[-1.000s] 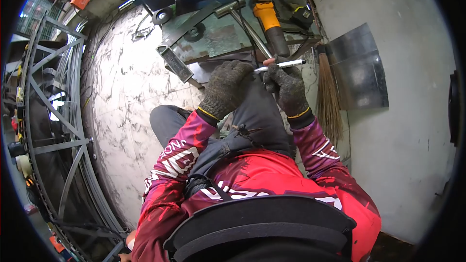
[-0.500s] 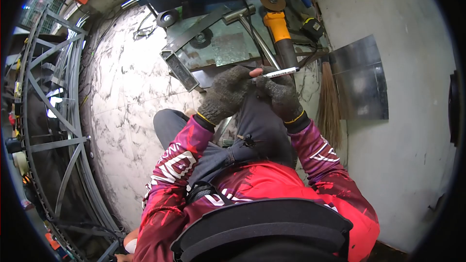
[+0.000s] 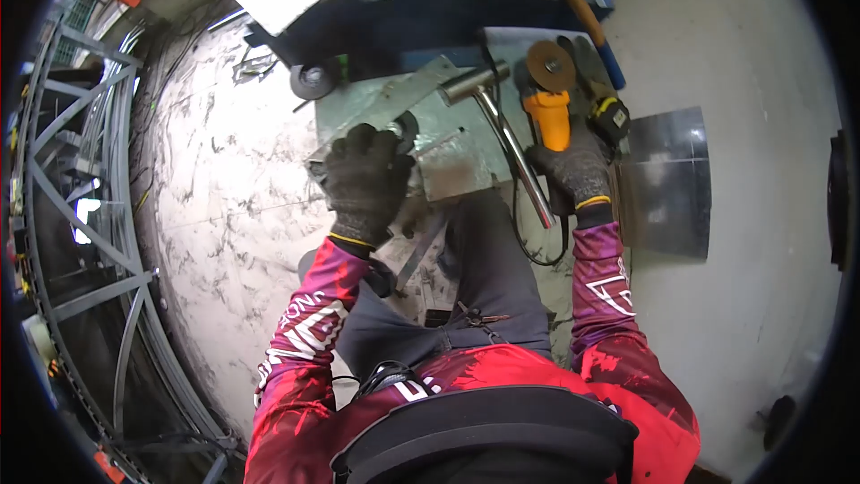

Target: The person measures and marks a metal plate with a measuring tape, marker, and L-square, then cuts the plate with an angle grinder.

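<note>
My gloved left hand [image 3: 363,179] is over the stock end of a metal try square [image 3: 417,85], fingers bent down around it; the stock is mostly hidden. My gloved right hand [image 3: 578,166] is closed around the body of an orange angle grinder [image 3: 548,121], whose brown disc [image 3: 551,66] points away from me. Between my hands a steel hammer [image 3: 515,148] lies on its side. Left of it is a small square metal plate [image 3: 457,166]. A thin pen-like thing [image 3: 445,138] with a dark tip lies across that plate.
A tape measure [image 3: 611,119] sits right of the grinder, whose black cord loops near the hammer handle. A loose disc [image 3: 313,81] lies at the left. A blue bench [image 3: 430,4] is ahead, a steel frame [image 3: 90,170] far left, a sheet of metal [image 3: 667,184] against the right wall.
My hands have moved apart, and the white marker is out of them. The left has gone to the try square, the right to the grinder. The view has tilted further forward.
</note>
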{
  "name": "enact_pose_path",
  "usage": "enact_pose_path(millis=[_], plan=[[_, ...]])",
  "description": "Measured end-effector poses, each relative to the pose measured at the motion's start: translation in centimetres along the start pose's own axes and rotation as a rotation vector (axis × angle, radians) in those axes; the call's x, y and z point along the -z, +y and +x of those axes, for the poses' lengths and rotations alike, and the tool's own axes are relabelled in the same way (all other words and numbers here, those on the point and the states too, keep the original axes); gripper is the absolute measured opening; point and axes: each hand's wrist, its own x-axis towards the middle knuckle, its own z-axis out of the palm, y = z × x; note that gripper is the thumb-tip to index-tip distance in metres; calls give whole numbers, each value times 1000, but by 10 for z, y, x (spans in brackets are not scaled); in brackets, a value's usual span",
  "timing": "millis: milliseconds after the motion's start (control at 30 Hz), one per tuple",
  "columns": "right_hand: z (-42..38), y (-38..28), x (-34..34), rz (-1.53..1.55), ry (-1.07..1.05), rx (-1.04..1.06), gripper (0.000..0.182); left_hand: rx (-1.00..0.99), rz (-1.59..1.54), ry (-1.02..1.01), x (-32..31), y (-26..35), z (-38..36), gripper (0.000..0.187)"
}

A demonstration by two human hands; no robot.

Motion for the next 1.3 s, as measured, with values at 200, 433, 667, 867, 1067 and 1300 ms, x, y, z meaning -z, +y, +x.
enact_pose_path(millis=[200, 433, 667, 867, 1067, 1300], plan=[[-4, 0, 20, 36, -52, -83, 62, -109, -279, -142, 52, 78, -11, 26], [-79, -16, 107, 123, -43, 111, 78, 91, -620, -718, 59, 177, -11, 50], [-81, -63, 213, 679, 82, 220, 79, 229, -1351, -924, 90, 257, 75, 45], [-46, -33, 287, 1280, -322, 375, 78, 69, -1351, -1190, 145, 280, 121, 55], [-47, -101, 285, 1538, -318, 210, 58, 333, -1455, -826, 184, 270, 140, 58], [-51, -173, 267, 2017, -382, 116, 65, 148, -1386, -1026, 210, 198, 163, 52]])
